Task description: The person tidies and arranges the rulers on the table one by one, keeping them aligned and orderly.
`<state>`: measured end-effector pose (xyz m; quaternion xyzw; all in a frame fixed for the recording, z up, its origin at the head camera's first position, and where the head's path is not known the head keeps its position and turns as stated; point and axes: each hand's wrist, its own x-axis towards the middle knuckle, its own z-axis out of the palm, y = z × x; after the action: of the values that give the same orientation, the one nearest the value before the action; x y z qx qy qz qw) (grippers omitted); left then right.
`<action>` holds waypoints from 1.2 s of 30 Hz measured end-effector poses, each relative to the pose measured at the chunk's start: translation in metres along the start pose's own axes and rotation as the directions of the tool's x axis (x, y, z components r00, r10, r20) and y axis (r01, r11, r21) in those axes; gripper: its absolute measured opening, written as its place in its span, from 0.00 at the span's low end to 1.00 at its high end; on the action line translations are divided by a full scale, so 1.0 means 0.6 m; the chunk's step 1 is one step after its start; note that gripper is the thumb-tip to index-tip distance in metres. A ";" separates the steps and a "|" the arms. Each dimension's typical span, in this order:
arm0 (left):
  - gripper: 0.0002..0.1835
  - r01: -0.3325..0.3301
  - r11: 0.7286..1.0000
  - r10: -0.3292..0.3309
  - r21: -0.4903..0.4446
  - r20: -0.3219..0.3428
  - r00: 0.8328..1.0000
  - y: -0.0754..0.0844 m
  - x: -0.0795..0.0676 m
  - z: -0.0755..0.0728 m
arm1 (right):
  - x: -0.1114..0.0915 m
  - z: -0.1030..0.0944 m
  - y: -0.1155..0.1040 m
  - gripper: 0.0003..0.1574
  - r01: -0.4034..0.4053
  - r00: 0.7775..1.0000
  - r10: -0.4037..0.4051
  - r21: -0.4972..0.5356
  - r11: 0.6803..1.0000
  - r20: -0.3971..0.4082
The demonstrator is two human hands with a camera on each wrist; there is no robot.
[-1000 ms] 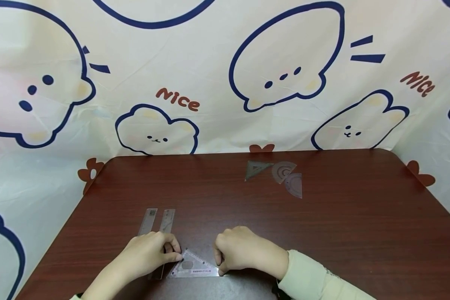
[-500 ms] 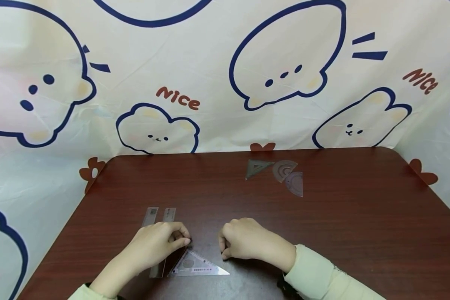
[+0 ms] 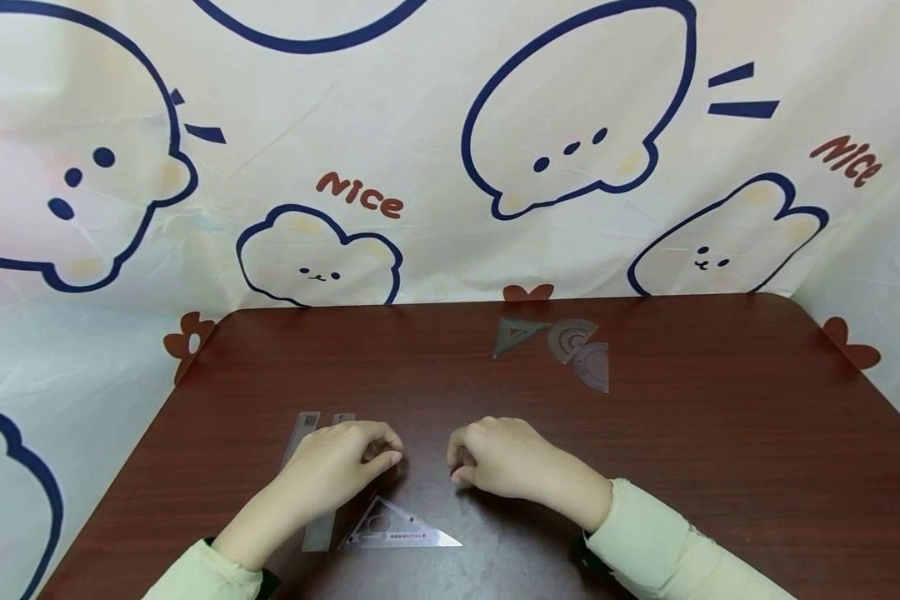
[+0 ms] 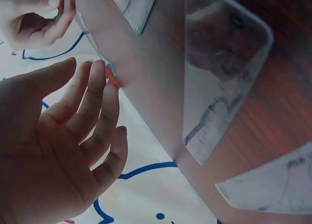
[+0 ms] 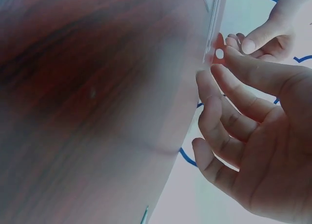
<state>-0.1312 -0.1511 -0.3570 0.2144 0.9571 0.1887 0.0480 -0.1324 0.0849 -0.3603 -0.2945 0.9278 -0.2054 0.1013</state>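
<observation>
My left hand (image 3: 337,467) hovers over two clear straight rulers, the left ruler (image 3: 300,433) and the right ruler (image 3: 319,532), covering their middles. Its fingers curl loosely around nothing, as the left wrist view of the same hand (image 4: 73,131) confirms. A clear set square (image 3: 401,533) lies flat just to the right of the rulers, below both hands. To the right, my right hand (image 3: 513,458) is held above the bare tabletop. In the right wrist view, the right hand (image 5: 258,131) has bent, relaxed fingers with nothing between them.
At the far side of the brown table (image 3: 720,433) lie a greenish set square (image 3: 516,335) and two protractors, one higher (image 3: 570,337) and one lower (image 3: 592,367). A white printed curtain (image 3: 435,167) hangs behind the table and along its sides.
Both hands have come off the clear set square and moved away from me, the left one also rightward. The set square stays in place beside the rulers.
</observation>
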 end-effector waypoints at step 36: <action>0.06 -0.091 0.994 0.094 0.056 -0.053 0.994 0.047 0.077 0.019 | -0.016 -0.053 0.130 0.06 -0.113 0.962 0.118 0.036 0.993 -0.248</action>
<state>-0.1599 -0.1037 -0.3574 0.2542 0.9519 0.1712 0.0069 -0.1739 0.1586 -0.3654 -0.2105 0.9465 -0.2447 -0.0012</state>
